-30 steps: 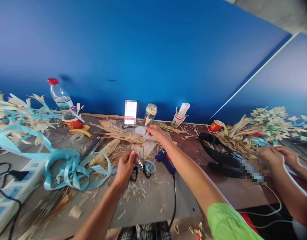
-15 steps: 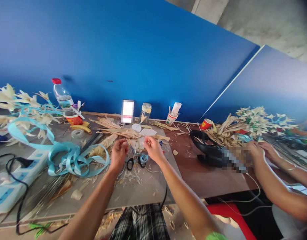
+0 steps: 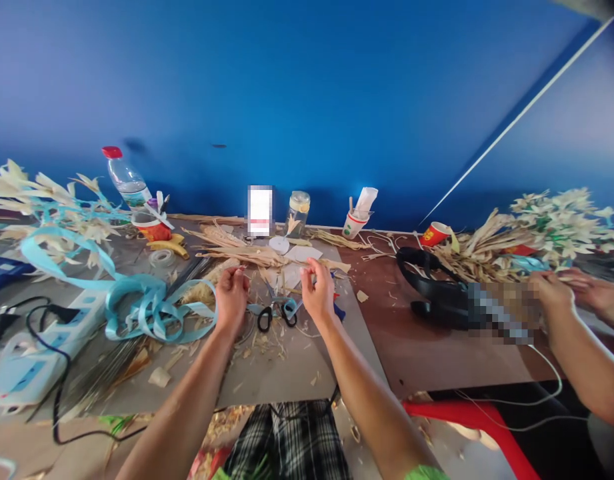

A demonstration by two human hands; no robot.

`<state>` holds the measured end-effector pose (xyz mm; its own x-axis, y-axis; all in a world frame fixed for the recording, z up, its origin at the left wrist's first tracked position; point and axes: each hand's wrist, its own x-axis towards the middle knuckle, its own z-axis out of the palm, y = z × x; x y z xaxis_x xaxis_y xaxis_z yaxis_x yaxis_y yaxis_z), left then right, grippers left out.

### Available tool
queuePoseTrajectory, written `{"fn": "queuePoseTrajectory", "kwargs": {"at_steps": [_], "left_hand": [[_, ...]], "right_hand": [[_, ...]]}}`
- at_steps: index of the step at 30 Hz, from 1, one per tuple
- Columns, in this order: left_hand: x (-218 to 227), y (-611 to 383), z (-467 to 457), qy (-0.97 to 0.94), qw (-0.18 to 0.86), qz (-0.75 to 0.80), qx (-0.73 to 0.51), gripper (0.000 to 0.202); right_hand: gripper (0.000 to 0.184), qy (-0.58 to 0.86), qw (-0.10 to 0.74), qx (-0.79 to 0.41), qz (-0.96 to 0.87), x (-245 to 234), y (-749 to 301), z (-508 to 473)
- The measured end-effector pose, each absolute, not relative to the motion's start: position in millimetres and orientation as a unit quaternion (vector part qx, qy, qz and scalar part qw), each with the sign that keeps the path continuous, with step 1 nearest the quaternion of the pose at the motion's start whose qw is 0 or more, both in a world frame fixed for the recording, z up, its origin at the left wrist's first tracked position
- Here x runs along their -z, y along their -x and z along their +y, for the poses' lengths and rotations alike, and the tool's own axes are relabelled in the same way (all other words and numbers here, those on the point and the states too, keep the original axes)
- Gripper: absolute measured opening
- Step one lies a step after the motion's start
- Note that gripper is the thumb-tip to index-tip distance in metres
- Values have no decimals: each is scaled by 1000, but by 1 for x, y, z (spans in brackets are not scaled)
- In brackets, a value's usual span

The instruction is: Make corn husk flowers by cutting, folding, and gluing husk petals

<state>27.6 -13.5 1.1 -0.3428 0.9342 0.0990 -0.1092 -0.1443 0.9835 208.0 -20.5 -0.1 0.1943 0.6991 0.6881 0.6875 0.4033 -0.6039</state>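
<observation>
My left hand [image 3: 231,297] is raised over the table with its fingers curled into a pinch; whatever it holds is too small to make out. Level with it on the right, my right hand [image 3: 318,293] has its thumb and forefinger drawn together, also around something I cannot make out. Between and just below the hands lie black-handled scissors [image 3: 263,319], with light blue ribbon beside them. Pale dried husk strips [image 3: 247,255] and white paper [image 3: 304,254] are beyond the fingertips. A heap of light blue ribbon [image 3: 137,307] lies left of my left hand.
A power strip [image 3: 41,360] with black cords and a bundle of thin wires [image 3: 99,377] occupy the left. Along the blue wall stand a water bottle [image 3: 129,180], a glass jar [image 3: 299,213] and paper cups. At right, a co-worker's hands [image 3: 554,290] are near a black object [image 3: 437,303].
The camera view has tilted and shifted, so the table items sit differently in the picture. My hands are slightly farther apart, still with fingers curled.
</observation>
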Motion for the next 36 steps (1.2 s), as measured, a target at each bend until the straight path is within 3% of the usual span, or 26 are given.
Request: {"fn": "queuePoseTrajectory", "kwargs": {"at_steps": [14,20,36], "left_hand": [[1,-30,-12,-464,337,552,-606,20],[2,-29,-13,-472,346,519,-623,22],[1,-32,-17,-473,354,536,-603,28]], "right_hand": [[27,503,582,27,-638,-4,-209,-26],[17,510,591,3,-625,0,-210,-22],[21,517,566,-19,-642,-7,-206,-26]]}}
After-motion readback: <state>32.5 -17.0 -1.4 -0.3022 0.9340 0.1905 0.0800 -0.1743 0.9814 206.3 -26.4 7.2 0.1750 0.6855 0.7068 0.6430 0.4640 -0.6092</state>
